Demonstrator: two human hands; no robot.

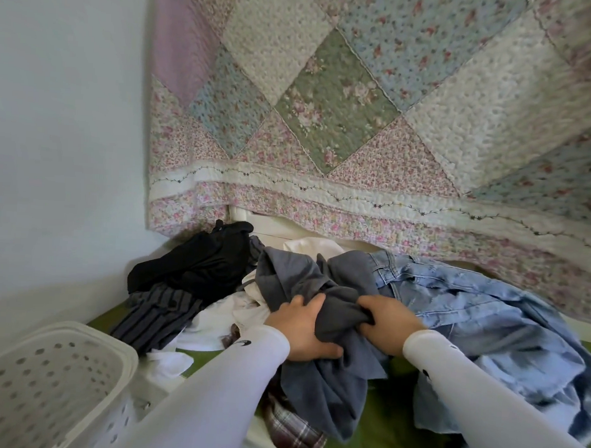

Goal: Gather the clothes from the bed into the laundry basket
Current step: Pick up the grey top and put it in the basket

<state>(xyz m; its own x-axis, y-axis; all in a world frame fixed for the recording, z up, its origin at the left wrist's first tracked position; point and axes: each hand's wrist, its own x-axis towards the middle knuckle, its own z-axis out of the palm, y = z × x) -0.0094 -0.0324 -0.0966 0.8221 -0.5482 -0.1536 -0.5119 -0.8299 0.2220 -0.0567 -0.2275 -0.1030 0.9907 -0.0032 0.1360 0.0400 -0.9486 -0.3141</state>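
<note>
No readable text — only a small dark logo mark on the left sleeve [242, 343].

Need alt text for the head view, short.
Both hands, left hand and right hand, grip a grey garment atop a clothes pile on a green bed cover; a white laundry basket sits at lower left.

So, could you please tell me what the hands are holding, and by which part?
Both the left hand and the right hand grip the grey garment by a bunched fold near its middle.

Grey garment [317, 372], faded-blue jeans [471, 301], black top [203, 263] — white perforated basket [49, 378], floral patchwork quilt [362, 100].
</note>
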